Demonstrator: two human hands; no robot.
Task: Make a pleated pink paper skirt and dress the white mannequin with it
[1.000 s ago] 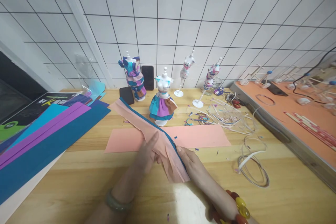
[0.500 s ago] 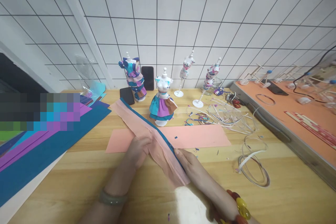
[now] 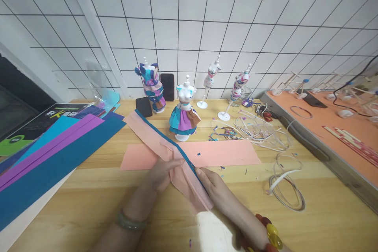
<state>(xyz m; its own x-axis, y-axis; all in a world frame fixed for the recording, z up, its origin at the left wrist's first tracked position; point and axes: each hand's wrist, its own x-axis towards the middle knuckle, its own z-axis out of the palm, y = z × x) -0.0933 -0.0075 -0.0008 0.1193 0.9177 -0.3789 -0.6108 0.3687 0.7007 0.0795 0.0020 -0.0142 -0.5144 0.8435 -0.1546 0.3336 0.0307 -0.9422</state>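
A long pink crepe strip [image 3: 161,141] with a teal edge runs from the back left toward me and is gathered into pleats near its close end. My left hand [image 3: 161,173] pinches the pleated pink paper from the left, thumb on top. My right hand [image 3: 214,185] presses and grips the strip's teal edge from the right. A flat pink paper sheet [image 3: 224,152] lies on the wooden table [image 3: 88,193] under the strip. A small mannequin in a teal, purple and brown paper skirt [image 3: 183,116] stands just behind.
Teal, purple and blue paper sheets [image 3: 50,145] lie stacked at the left. More dressed mannequins [image 3: 150,84] and two phones [image 3: 168,86] stand by the tiled wall. Loose paper strips and a coil [image 3: 283,185] lie at the right, beside an orange board [image 3: 333,126].
My left hand shifted slightly along the pleats and pinches them again; the strip and my right hand stay almost where they were.
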